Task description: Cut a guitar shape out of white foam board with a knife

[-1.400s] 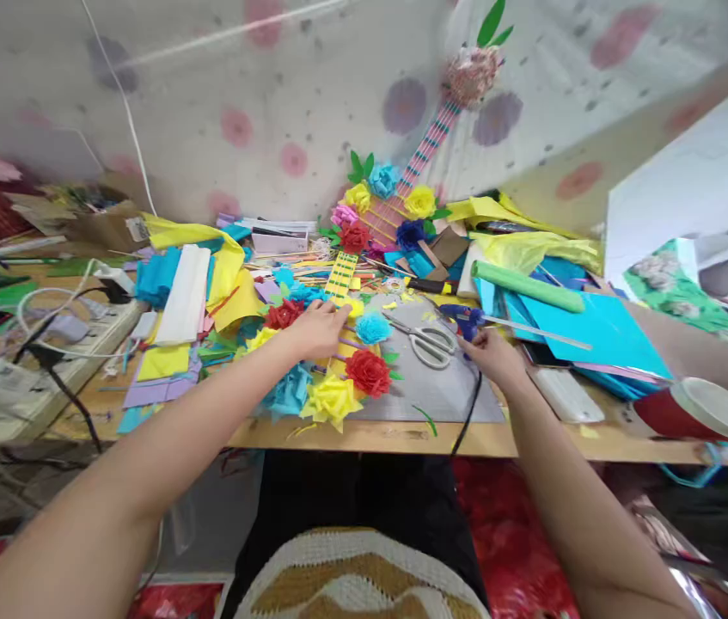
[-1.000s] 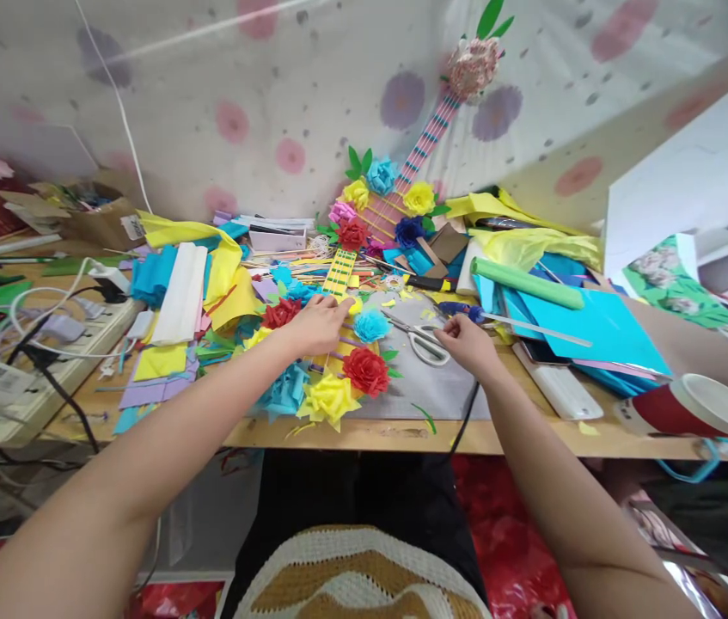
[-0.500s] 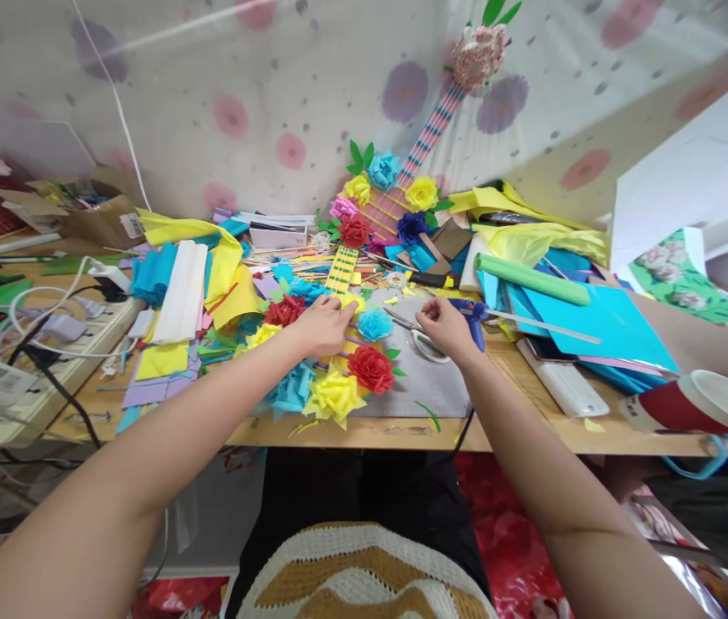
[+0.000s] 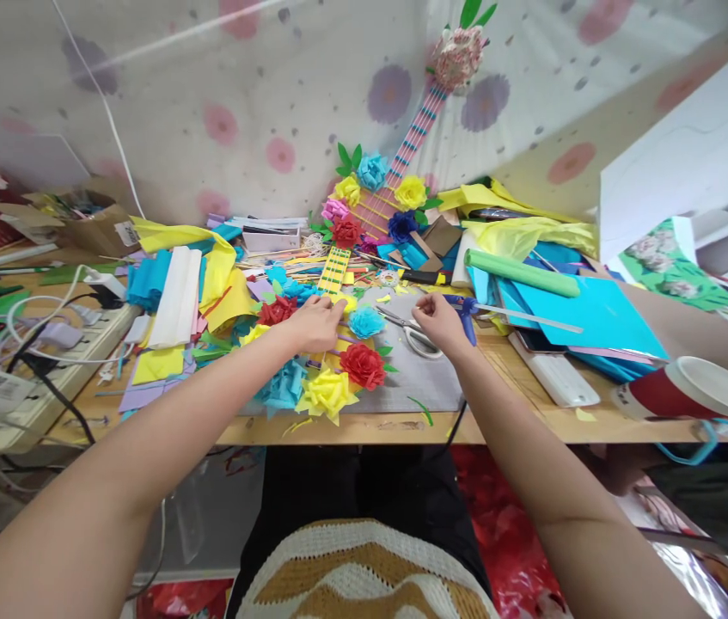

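Note:
My left hand (image 4: 315, 322) lies fingers-flat on a yellow paper guitar (image 4: 333, 273) that rests on a grey mat (image 4: 431, 383). Paper flowers ring the guitar: a red one (image 4: 362, 365), a yellow one (image 4: 325, 391) and a light blue one (image 4: 365, 322). My right hand (image 4: 437, 322) hovers just right of the light blue flower. Its fingers are pinched together, and what they hold is too small to name. Scissors (image 4: 420, 340) lie under that hand. A blue glue gun (image 4: 468, 311) lies just to its right, its black cable running off the table edge.
A second flowered paper guitar (image 4: 395, 185) leans on the back wall. A green roll (image 4: 518, 273), cyan sheets (image 4: 586, 316) and a white bar (image 4: 553, 378) lie to the right, with a red cup (image 4: 686, 395) at the edge. A power strip (image 4: 47, 370) with cables sits left.
My right hand let go of the blue glue gun and moved left over the scissors, its fingers closing into a pinch. My left hand stayed on the guitar.

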`<act>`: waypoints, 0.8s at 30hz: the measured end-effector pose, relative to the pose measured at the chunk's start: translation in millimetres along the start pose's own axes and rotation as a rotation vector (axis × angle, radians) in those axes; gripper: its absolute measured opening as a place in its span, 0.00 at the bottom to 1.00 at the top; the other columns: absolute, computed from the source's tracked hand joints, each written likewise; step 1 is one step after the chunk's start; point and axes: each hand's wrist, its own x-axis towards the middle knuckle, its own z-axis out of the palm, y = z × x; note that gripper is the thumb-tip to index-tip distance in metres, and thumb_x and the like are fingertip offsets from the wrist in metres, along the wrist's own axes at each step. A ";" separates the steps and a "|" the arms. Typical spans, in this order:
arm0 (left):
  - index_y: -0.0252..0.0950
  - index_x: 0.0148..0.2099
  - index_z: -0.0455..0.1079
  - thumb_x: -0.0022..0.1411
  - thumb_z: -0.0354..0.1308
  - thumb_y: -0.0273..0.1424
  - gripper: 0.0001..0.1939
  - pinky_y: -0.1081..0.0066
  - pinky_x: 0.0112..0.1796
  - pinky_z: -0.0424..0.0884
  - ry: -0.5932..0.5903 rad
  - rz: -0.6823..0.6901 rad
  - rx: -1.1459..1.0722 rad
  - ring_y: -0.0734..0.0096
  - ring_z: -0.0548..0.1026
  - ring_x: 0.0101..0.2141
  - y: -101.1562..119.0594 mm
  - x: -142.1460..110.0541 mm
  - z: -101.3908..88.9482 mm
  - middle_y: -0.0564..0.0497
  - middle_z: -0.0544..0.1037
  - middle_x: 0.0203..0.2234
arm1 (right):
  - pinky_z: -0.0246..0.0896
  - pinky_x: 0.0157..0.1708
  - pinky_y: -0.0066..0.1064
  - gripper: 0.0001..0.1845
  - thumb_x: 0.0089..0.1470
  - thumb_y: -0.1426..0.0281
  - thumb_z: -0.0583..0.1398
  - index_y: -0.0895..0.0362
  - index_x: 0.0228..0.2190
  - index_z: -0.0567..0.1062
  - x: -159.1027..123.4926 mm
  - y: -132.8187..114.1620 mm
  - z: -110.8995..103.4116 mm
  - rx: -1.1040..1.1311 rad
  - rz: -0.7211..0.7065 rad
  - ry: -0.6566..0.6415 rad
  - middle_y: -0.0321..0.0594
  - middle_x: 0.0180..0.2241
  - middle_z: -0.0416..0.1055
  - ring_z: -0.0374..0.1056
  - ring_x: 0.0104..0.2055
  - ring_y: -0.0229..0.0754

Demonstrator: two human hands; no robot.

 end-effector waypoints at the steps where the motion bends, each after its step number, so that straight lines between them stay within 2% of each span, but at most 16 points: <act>1: 0.26 0.61 0.48 0.53 0.51 0.36 0.36 0.60 0.50 0.53 -0.013 -0.010 -0.011 0.52 0.61 0.52 -0.7 0.1 -1.7 0.36 0.69 0.49 | 0.54 0.31 0.30 0.08 0.41 0.68 0.55 0.54 0.29 0.65 0.0 0.2 -0.8 0.008 0.005 -0.003 0.33 0.25 0.66 0.62 0.27 0.37; 5: 0.27 0.61 0.48 0.54 0.46 0.28 0.32 0.61 0.49 0.55 -0.093 -0.065 -0.098 0.55 0.62 0.52 -4.1 1.0 -8.2 0.39 0.70 0.51 | 0.54 0.30 0.30 0.08 0.40 0.68 0.55 0.54 0.28 0.64 -1.0 -2.2 -6.3 0.015 0.026 -0.006 0.34 0.24 0.66 0.61 0.27 0.37; 8: 0.29 0.62 0.49 0.52 0.43 0.24 0.33 0.61 0.50 0.56 -0.120 -0.097 -0.137 0.57 0.61 0.54 -5.5 -0.4 -12.0 0.42 0.67 0.55 | 0.54 0.30 0.30 0.07 0.41 0.69 0.55 0.54 0.28 0.64 -1.8 -4.0 -9.9 0.009 0.024 -0.008 0.34 0.24 0.66 0.61 0.26 0.37; 11: 0.29 0.63 0.47 0.50 0.44 0.23 0.35 0.62 0.51 0.54 -0.075 -0.093 -0.133 0.58 0.59 0.56 -6.0 -4.2 -13.4 0.42 0.65 0.56 | 0.54 0.30 0.30 0.07 0.41 0.69 0.55 0.54 0.28 0.65 -1.8 -3.7 -10.1 0.018 0.026 -0.013 0.34 0.24 0.66 0.62 0.26 0.37; 17: 0.27 0.62 0.45 0.49 0.46 0.22 0.37 0.61 0.51 0.53 0.032 0.008 -0.090 0.57 0.60 0.55 -7.0 -7.2 -7.2 0.40 0.69 0.52 | 0.55 0.32 0.30 0.09 0.41 0.68 0.55 0.55 0.30 0.66 -0.4 3.0 -2.5 0.000 0.016 -0.023 0.33 0.25 0.67 0.62 0.28 0.37; 24: 0.32 0.61 0.46 0.47 0.47 0.22 0.37 0.62 0.49 0.54 0.083 0.039 -0.127 0.58 0.61 0.53 -9.9 -1.6 2.2 0.45 0.70 0.52 | 0.55 0.32 0.30 0.08 0.42 0.68 0.55 0.54 0.30 0.66 0.1 7.2 0.8 0.000 0.001 -0.038 0.33 0.25 0.67 0.63 0.29 0.38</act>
